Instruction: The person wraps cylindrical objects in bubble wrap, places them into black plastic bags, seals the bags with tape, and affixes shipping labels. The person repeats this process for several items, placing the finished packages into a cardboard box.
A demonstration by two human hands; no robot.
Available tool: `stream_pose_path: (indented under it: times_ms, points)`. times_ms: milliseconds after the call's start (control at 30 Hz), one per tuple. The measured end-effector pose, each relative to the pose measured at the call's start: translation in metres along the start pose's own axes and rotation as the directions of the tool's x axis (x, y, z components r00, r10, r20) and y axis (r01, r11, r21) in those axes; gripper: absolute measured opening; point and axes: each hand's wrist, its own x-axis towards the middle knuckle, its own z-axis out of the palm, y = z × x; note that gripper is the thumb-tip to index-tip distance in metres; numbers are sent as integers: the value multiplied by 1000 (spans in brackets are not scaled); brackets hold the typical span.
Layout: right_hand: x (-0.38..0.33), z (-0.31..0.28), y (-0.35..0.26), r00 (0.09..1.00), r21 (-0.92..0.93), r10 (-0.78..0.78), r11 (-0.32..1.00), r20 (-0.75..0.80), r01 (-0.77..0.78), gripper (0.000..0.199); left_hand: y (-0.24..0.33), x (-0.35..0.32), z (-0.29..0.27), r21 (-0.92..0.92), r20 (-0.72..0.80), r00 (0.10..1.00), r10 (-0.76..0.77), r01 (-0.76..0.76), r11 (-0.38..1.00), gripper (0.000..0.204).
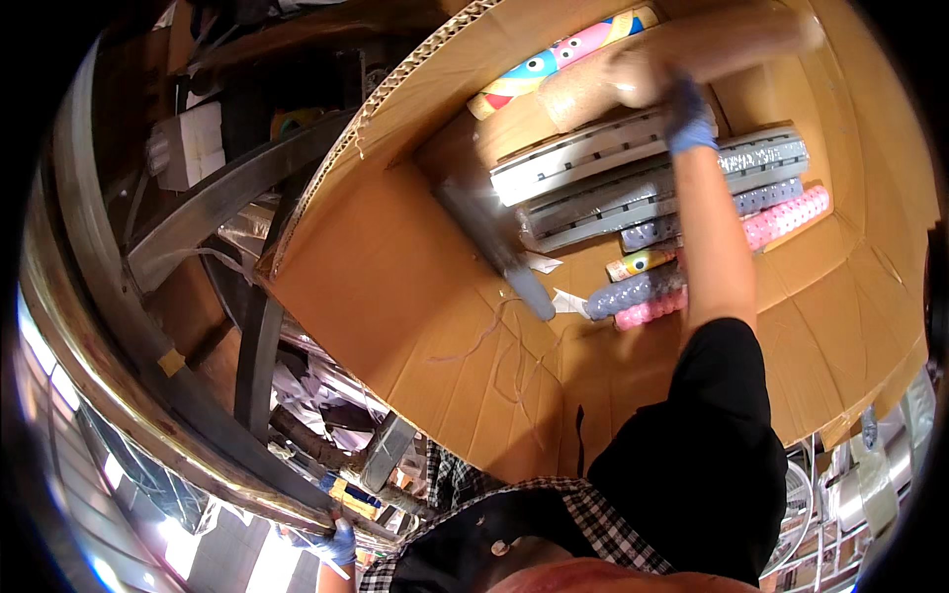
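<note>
My right hand (690, 121), in a blue glove, reaches deep into a large cardboard box (346, 287). It is closed on a brownish roll (736, 47); both are smeared by motion. Below it lie a white slotted bar (563, 163), plastic-wrapped grey slotted bars (583, 212) and several blue-grey and pink patterned rolls (786, 217). A colourful roll with cartoon eyes (563, 49) lies along the far side, next to another brownish roll (583, 94). My left hand (338, 546), also gloved in blue, is at a curved metal edge (267, 499) at the lower left; its fingers are mostly hidden.
A dark grey tube (499, 252) lies slanted in the box near its left wall. White paper scraps (568, 301) and loose string (519, 366) are on the cardboard. Metal frame bars (232, 173) stand left of the box, and a white wire rack (796, 509) is at the lower right.
</note>
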Motion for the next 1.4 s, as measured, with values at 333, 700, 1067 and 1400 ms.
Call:
stream_pose_path:
  times_ms: [333,700,1067,1400]
  points:
    - [-25,103,4,871,-414,100,850,-480,-326,94,33,17,-5,-60,-35,992,-123,120,991,89]
    - [-355,67,-173,830,203,543,805,125,-557,71,102,112,-43,-288,-219,974,58,-122,950,92]
    - [-706,104,-181,901,-224,376,917,217,-329,65,165,66,-74,-962,262,712,651,138,237,82]
    - [-872,144,-189,895,-119,173,984,412,-135,84,135,-97,-1,-824,-216,627,749,295,-484,91]
